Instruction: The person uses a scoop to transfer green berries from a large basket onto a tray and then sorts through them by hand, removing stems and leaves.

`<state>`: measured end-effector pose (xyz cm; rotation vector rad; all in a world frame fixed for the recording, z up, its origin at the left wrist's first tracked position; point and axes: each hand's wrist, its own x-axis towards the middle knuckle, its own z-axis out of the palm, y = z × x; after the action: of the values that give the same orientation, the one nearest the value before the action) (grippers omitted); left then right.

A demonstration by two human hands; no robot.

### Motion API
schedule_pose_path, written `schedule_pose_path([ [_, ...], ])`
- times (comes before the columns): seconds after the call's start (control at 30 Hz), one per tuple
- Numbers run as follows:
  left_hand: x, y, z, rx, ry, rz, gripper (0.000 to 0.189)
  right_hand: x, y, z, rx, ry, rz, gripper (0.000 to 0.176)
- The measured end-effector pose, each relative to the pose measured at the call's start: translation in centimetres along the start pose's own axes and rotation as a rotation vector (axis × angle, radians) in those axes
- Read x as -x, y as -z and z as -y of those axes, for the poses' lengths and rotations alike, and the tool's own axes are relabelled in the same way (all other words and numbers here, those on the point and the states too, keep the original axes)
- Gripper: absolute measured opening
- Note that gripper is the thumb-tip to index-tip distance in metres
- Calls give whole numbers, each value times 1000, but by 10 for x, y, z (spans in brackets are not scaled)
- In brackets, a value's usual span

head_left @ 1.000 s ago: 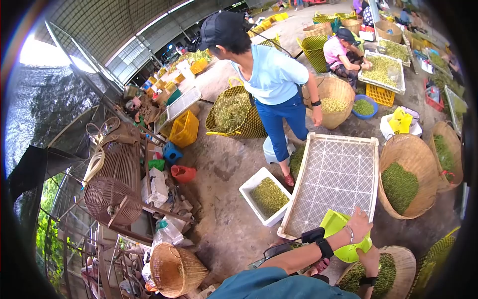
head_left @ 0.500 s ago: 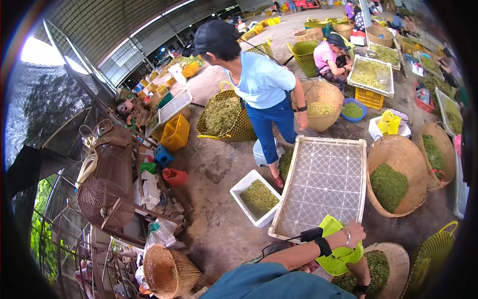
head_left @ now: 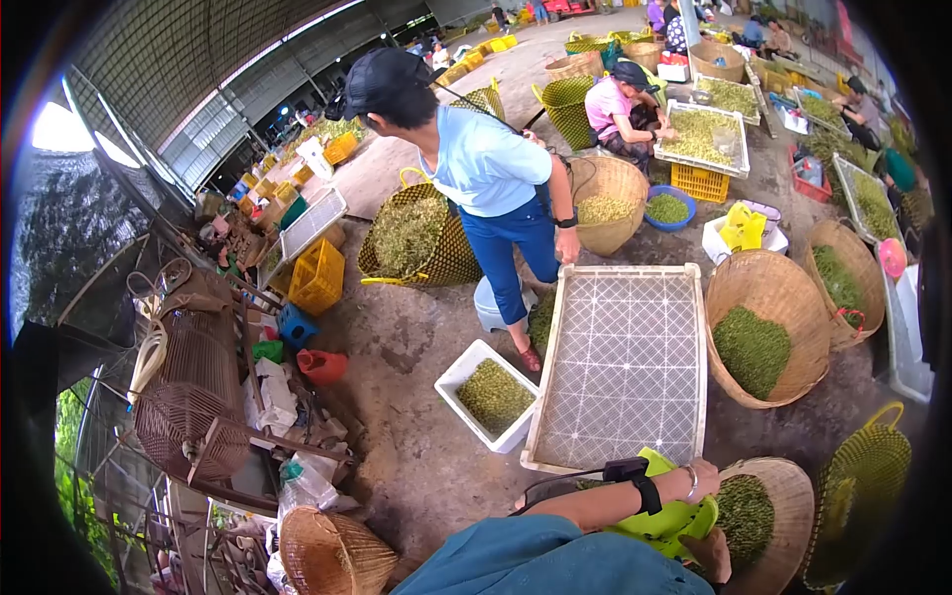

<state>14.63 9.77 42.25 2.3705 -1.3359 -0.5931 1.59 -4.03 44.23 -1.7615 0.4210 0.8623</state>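
Lime-green plastic container [head_left: 670, 524]: held above the near right part of the floor [head_left: 412, 372], between the near edge of the white mesh tray [head_left: 620, 369] and the wicker basket [head_left: 795, 521] of green plant matter [head_left: 746, 518]. The left hand [head_left: 704, 479] is closed on its far right rim; the right hand [head_left: 710, 553] is at its near right side, its fingers too hidden to tell how firmly they clasp. It looks light, thin-walled and slightly flexible, probably smooth and a bit slippery, hardly fragile; opposite rims would give the steadiest hold.
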Motion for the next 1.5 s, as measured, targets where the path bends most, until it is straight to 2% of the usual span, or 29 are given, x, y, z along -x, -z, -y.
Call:
schedule_pose_path([
  [0.03, -1, 3, 1, -6, 17, 29, 19, -7, -5, -9, 6, 5, -5, 25],
  [0.1, -1, 9, 5, 15, 61, -10, 17, -15, -13, -14, 53, 289, -137, 24],
  [0.13, 0, 13, 7, 38, 103, -42, 16, -15, -15, -9, 57, 293, -141, 24],
  [0.27, 8, 49, 12, 42, 92, -84, 12, -18, -36, 27, -58, 338, -395, 22],
  [0.33, 14, 63, 14, -86, 51, -214, 30, -27, -45, 38, -113, 363, -507, 20],
  [0.37, 13, 57, 23, -85, 55, -219, 30, -36, -45, 41, -167, 387, -542, 19],
  [0.43, 11, 41, 38, -228, 43, -863, 48, -55, -43, 41, -306, 450, -587, 19],
  [0.47, 27, 58, 39, -229, 56, -865, 48, -64, -43, 38, -385, 492, -591, 19],
  [0.53, 58, 89, 43, 45, 247, -730, 57, -74, -48, 48, -489, 555, -590, 21],
  [0.6, 74, 89, 71, 46, 290, -829, 57, -69, -52, 71, -455, 526, -575, 24],
  [0.67, 94, 95, 96, 184, 359, -828, 57, -62, -72, 106, -789, 462, -773, 29],
  [0.73, 115, 97, 114, 207, 401, -798, 56, -73, -66, 104, -762, 421, -764, 31],
  [0.8, 129, 95, 128, 208, 499, -663, 56, -71, -64, 107, -709, 271, -689, 29],
  [0.87, 138, 94, 139, 192, 535, -604, 55, -75, -63, 99, -673, 306, -655, 30],
  [0.93, 141, 91, 143, 181, 548, -513, 55, -69, -70, 91, 444, 868, -1162, 32],
  [1.0, 135, 79, 135, 256, 513, -379, 52, -50, -73, 89, -542, 537, -1040, 33],
  [1.03, 123, 50, 181, 93, 368, -757, 48, -37, -69, 119, -1037, 417, -978, 35],
  [1.07, 135, 86, 166, 274, 409, -538, 46, -40, -55, 73, -937, 528, -1048, 28],
  [1.1, 131, 73, 174, 219, 290, -645, 44, -33, -44, 41, -879, 463, -1150, 27],
  [1.13, 127, 67, 181, 200, 237, -664, 38, -11, -45, 41, -748, 346, -1240, 27],
  [1.17, 125, 68, 185, 205, 179, -623, 43, 12, -45, 40, -621, 218, -1319, 27],
  [1.2, 128, 73, 181, 193, 161, -625, 44, 26, -58, 59, -654, 425, -1475, 24],
  [1.23, 120, 62, 190, 194, 180, -572, 45, 34, -49, 25, -595, 390, -1443, 23],
  [1.27, 117, 65, 185, 144, 167, -535, 47, 44, -45, 14, -490, 407, -1508, 22],
  [1.3, 113, 60, 184, 109, 168, -514, 50, 54, -41, -1, -402, 286, -1546, 22],
  [1.37, 100, 47, 174, 144, 201, -476, 56, 69, -39, -20, -361, 230, -1531, 23],
  [1.4, 88, 40, 167, 144, 169, -443, 56, 69, -36, -47, -381, 197, -1560, 23],
  [1.47, 63, 33, 149, 168, 141, -389, 63, 57, -29, -88, -309, 168, -1481, 25],
  [1.5, 47, 26, 133, 225, 105, -337, 71, 52, -30, -107, -142, 150, -1507, 26],
])
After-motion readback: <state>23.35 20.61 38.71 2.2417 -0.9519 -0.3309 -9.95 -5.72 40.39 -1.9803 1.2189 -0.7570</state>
